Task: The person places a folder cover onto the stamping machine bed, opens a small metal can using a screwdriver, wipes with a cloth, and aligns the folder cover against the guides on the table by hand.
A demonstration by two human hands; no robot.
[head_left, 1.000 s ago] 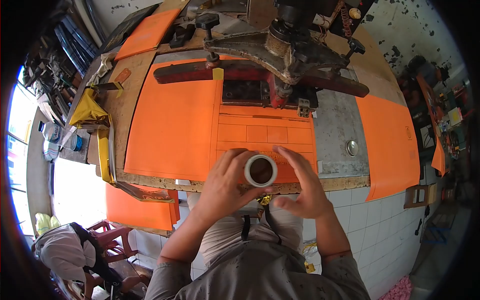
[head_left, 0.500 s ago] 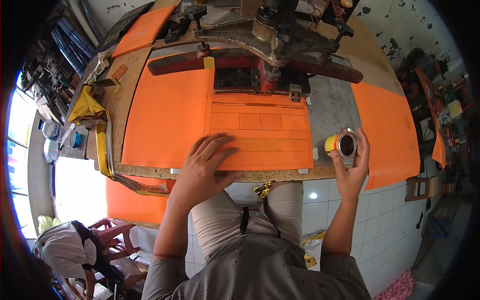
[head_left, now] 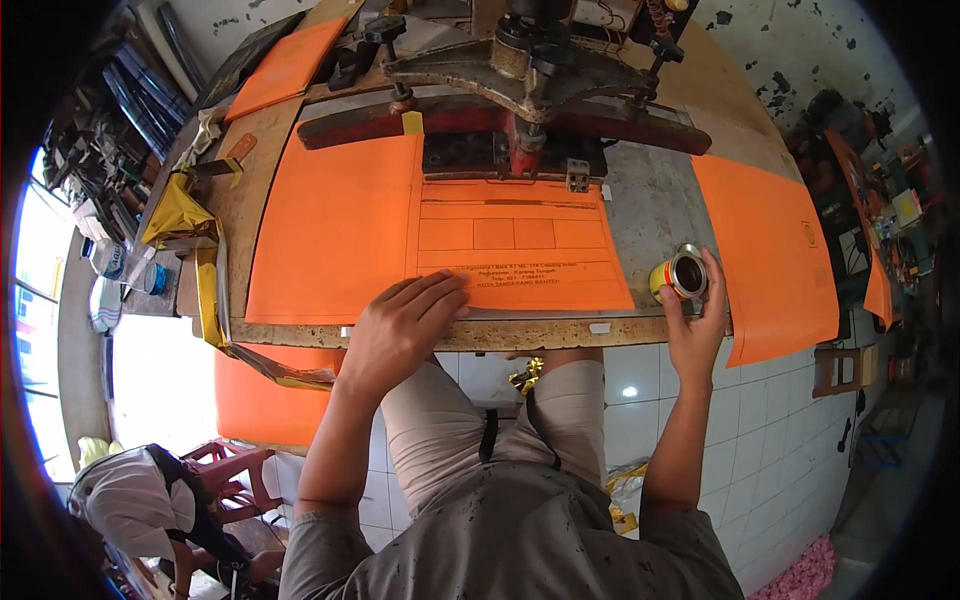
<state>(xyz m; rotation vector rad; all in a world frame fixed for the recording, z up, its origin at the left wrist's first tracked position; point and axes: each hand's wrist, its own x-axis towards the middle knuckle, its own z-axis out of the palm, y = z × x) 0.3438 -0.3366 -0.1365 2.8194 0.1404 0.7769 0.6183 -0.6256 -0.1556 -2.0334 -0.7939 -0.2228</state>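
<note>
An orange printed sheet (head_left: 520, 232) lies on the worktable beneath a red and black press (head_left: 525, 125). Flat on the sheet's near edge rests my left hand (head_left: 405, 318), fingers stretched out and slightly apart, with nothing in it. My right hand (head_left: 697, 325) grips a small yellow can (head_left: 680, 275) with an open top and dark contents, over the grey metal surface right of the sheet. Behind the can a round metal lid (head_left: 690, 250) shows only in part.
Another orange sheet (head_left: 775, 260) hangs over the table's right edge. Yellow foil (head_left: 180, 215) and a plastic bottle (head_left: 105, 258) are at the left. A person in a light shirt (head_left: 130, 500) bends beside a red stool (head_left: 235, 480) at lower left.
The can, earlier between both hands, has moved right in my right hand. My left hand has come down onto the sheet. The press and sheet appear slightly shifted as the view moved.
</note>
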